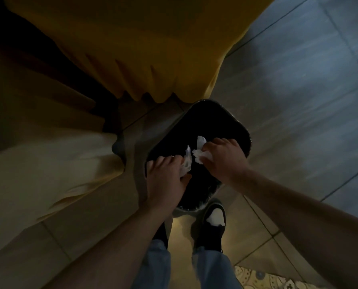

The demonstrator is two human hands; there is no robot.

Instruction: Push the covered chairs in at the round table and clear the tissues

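Two crumpled white tissues sit over the dark mouth of a bin (232, 113): one tissue (186, 161) is pinched in the left hand (165, 178), the other tissue (200, 152) is bunched in the curled fingers of the right hand (224, 157). Both hands hang side by side, just above the opening, with the wads almost touching each other.

The step in hand looks like the clearing of the tissues, at the point of the drop. The next move probably calls for nothing more than loosening both grips while the hands are over the middle of the opening, so neither wad catches the rim or falls to the tiled floor (299, 69).

The bin stands just beside a yellow cloth (142, 49) that drapes down above it, with paler fabric (49, 163) to the left; whether these cover the table or chairs I cannot tell. Below the bin, a dark shoe (211, 224) and jeans (213, 270) show.
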